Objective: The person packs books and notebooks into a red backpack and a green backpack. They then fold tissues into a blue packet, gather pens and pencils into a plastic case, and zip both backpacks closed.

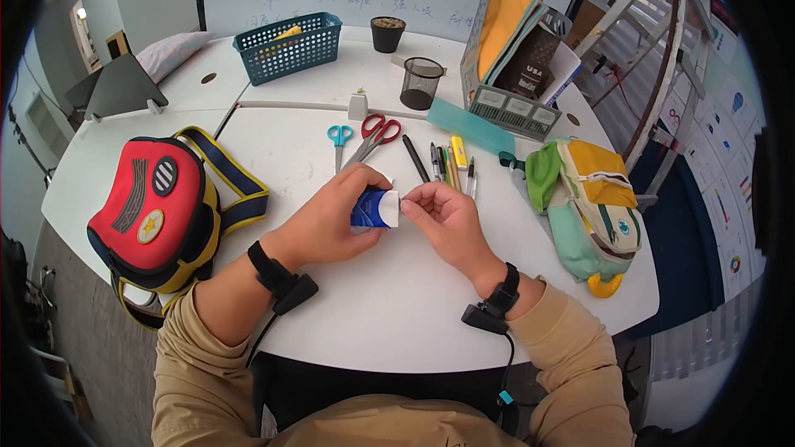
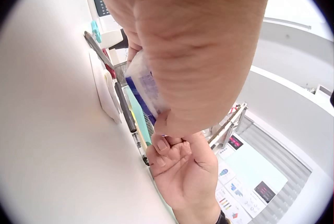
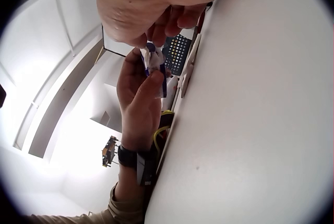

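My left hand (image 1: 335, 213) grips a small blue-and-white packet (image 1: 370, 209) above the white table, its fingers over the top and its thumb below. From the other side my right hand (image 1: 448, 219) pinches the packet's white end between thumb and forefinger, with the other fingers curled. The right wrist view shows the crumpled white end of the packet (image 3: 153, 59) right under those fingertips. In the left wrist view the palm hides much of the packet (image 2: 143, 86). Just beyond the hands lie red-handled scissors (image 1: 377, 132) and smaller teal-handled scissors (image 1: 339, 139).
Several pens (image 1: 437, 161) and a yellow box (image 1: 458, 151) lie past the right hand. A red backpack (image 1: 153, 207) sits left, a green-and-yellow backpack (image 1: 592, 207) right. Behind stand a blue basket (image 1: 290, 54), a mesh cup (image 1: 421, 81), a plant pot (image 1: 387, 35) and a file holder (image 1: 513, 112).
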The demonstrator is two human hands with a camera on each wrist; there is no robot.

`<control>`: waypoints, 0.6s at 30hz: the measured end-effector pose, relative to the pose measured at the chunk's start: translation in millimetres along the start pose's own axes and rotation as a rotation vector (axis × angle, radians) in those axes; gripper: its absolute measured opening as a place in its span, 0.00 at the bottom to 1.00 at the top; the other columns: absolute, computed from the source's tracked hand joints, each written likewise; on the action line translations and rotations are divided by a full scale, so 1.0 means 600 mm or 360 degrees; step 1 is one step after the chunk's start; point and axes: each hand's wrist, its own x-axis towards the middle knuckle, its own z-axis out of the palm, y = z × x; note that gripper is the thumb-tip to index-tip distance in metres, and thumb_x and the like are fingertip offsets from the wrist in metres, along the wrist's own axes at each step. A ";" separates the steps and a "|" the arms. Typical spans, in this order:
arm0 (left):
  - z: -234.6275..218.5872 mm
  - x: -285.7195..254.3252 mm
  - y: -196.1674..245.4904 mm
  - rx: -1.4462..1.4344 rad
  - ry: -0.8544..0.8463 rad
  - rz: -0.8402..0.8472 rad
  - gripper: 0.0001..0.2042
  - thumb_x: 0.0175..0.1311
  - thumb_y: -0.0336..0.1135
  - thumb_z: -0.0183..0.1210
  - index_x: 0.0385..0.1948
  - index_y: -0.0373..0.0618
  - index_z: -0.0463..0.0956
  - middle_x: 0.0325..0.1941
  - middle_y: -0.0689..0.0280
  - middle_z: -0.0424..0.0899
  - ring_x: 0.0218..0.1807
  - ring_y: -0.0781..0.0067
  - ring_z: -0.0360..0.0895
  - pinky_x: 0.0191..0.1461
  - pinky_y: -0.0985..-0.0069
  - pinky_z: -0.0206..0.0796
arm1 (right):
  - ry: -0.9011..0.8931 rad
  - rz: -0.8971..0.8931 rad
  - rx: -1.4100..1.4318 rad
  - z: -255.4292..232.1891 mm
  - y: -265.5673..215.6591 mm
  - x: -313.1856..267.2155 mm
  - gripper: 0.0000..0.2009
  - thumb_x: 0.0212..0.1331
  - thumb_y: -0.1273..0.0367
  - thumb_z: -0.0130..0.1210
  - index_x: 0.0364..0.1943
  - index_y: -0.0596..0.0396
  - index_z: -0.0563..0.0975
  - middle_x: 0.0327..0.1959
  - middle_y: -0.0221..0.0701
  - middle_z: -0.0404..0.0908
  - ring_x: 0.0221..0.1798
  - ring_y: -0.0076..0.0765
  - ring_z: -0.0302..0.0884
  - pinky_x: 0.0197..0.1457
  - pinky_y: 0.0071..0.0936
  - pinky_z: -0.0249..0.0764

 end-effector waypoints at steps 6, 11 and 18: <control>0.001 0.000 0.001 -0.0030 -0.0014 0.0029 0.31 0.57 0.28 0.78 0.64 0.39 0.77 0.61 0.52 0.83 0.62 0.47 0.85 0.68 0.60 0.80 | -0.0044 -0.0042 -0.0156 0.001 -0.012 -0.006 0.06 0.76 0.71 0.74 0.48 0.58 0.90 0.42 0.22 0.89 0.40 0.13 0.82 0.46 0.17 0.79; 0.005 -0.001 -0.003 -0.0035 -0.0016 0.0059 0.30 0.58 0.28 0.78 0.63 0.40 0.77 0.60 0.52 0.83 0.62 0.46 0.85 0.67 0.60 0.80 | -0.0036 -0.0202 -0.0406 -0.001 -0.014 -0.003 0.05 0.72 0.70 0.78 0.44 0.57 0.93 0.40 0.22 0.85 0.34 0.15 0.72 0.39 0.20 0.70; 0.010 0.001 0.002 -0.0045 -0.0014 0.0084 0.30 0.57 0.28 0.78 0.63 0.40 0.77 0.60 0.52 0.83 0.61 0.46 0.86 0.66 0.60 0.81 | -0.0048 -0.0234 -0.0485 0.001 -0.023 -0.005 0.06 0.70 0.69 0.79 0.44 0.55 0.93 0.40 0.23 0.84 0.36 0.18 0.70 0.42 0.22 0.70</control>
